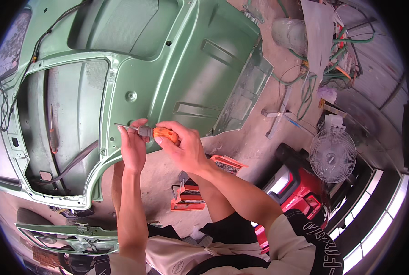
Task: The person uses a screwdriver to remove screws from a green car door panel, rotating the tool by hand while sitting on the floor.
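In front of the green car body shell [145, 78], my right hand [184, 146] is wrapped round the orange handle of a screwdriver [165, 134]. Its dark collar and thin metal shaft point left toward the panel. Beside the shaft is my left hand [133, 144], its thumb and fingers closing about the front of the tool; their exact contact is partly hidden. Whether the tip touches the panel I cannot tell. A second screwdriver [53, 140] with an orange and grey handle lies inside the shell's door opening.
An orange toolbox [188, 199] stands open on the floor below my arms. To the right are a red machine [301, 192], a fan [333, 156], a metal stand [278, 113] and tangled green hoses [309, 91]. Another green panel [71, 238] lies lower left.
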### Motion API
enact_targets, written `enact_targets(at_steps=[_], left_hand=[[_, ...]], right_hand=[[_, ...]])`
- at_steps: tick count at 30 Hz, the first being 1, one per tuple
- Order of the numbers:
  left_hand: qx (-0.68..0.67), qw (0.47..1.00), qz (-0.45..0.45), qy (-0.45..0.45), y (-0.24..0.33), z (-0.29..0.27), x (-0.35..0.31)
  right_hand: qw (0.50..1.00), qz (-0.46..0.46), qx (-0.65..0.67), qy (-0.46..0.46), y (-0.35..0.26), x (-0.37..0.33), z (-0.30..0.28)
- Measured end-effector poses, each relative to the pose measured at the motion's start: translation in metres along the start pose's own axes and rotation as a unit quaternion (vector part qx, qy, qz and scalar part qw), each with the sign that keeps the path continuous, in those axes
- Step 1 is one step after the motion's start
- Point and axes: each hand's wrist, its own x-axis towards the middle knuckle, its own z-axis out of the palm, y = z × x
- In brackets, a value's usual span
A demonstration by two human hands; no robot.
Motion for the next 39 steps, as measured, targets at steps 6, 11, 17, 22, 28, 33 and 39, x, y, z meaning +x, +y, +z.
enact_targets(at_steps=[6,11,17,22,28,33,39], left_hand=[[0.112,0.979,-0.170,-0.001,-0.031,0.002,-0.019],[0.316,0.927,-0.196,-0.045,-0.045,0.046,-0.007],[0.302,0.932,-0.180,-0.085,-0.063,0.065,-0.004],[0.267,0.943,-0.194,-0.052,-0.068,0.052,0.012],[0.227,0.950,-0.214,-0.022,-0.050,0.046,0.014],[0.207,0.961,-0.184,-0.001,-0.046,0.038,0.018],[0.185,0.966,-0.180,0.014,-0.034,0.021,0.019]], right_hand=[[0.930,-0.198,-0.045,0.308,-0.032,0.073,-0.089],[0.926,-0.197,-0.191,0.260,-0.060,0.112,-0.128],[0.908,-0.232,-0.282,0.207,-0.072,0.118,-0.126],[0.913,-0.188,-0.304,0.197,-0.085,0.118,-0.120],[0.911,-0.169,-0.313,0.207,-0.093,0.117,-0.118],[0.917,-0.117,-0.329,0.192,-0.084,0.129,-0.110],[0.896,-0.134,-0.368,0.207,-0.074,0.128,-0.088]])
